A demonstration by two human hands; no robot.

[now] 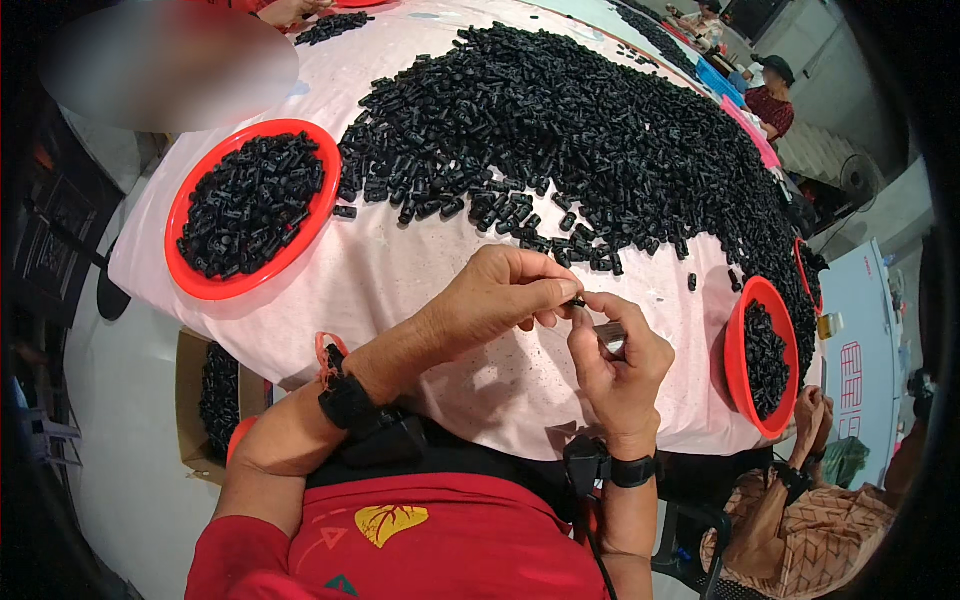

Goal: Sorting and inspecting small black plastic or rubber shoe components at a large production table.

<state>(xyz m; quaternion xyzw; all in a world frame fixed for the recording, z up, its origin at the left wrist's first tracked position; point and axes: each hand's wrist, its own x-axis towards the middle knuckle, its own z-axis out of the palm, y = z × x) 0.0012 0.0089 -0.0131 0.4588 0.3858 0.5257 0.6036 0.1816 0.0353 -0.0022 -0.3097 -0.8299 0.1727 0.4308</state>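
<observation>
Where the heap of black plastic parts (570, 130) ends on its near side, one small black part (577, 301) is held up just short of that edge, pinched where my fingertips meet. Long axis: mostly covered; I cannot tell its direction. Left hand (500, 299): closed on the part from the left, nearer the heap. Right hand (627, 375): closed on it from the right, farther from the heap; a shiny grey object (611, 337) within its grip, kind unclear. Red bowls: one (225, 288) left of the heap, one (738, 365) right of its near edge. Table (390, 265): cloth-covered, under the heap.
</observation>
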